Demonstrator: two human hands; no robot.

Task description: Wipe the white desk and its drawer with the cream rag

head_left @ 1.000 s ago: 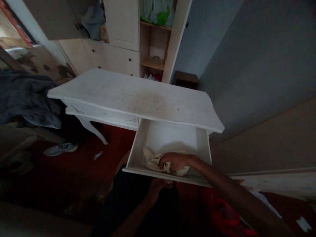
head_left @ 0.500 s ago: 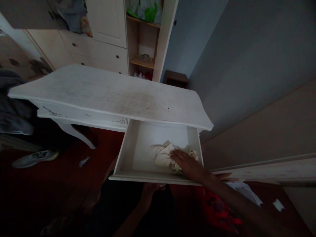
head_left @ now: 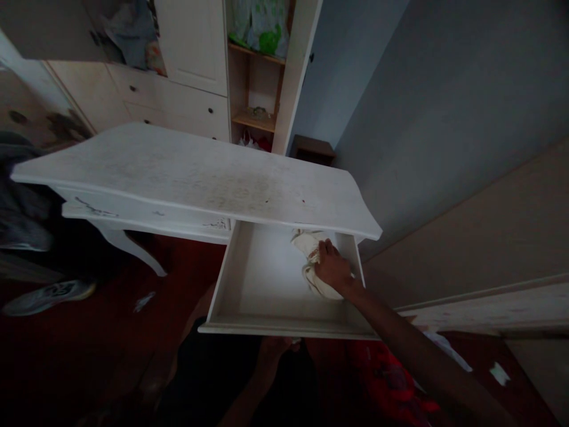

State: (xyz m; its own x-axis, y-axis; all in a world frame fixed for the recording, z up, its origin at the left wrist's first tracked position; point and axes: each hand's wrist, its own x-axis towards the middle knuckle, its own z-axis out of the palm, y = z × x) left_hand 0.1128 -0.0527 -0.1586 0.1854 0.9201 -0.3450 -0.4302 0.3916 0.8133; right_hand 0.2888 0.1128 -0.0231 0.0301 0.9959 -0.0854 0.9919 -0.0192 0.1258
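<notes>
A white desk has its right drawer pulled out. My right hand presses a crumpled cream cloth against the drawer's bottom at the far right, close to the back under the desktop; its fingers are closed over the cloth. My left hand is below the drawer's front edge, at its underside, with its fingers mostly hidden by the drawer front.
A grey wall and a beige panel stand at the right. A white wardrobe with open shelves is behind the desk. On the red floor lie a shoe, paper scraps and a red fabric. Dark clothes lie at left.
My right hand has slid the cloth from the drawer's front middle toward the far right back corner. The view shifted slightly; the left hand stays under the drawer front.
</notes>
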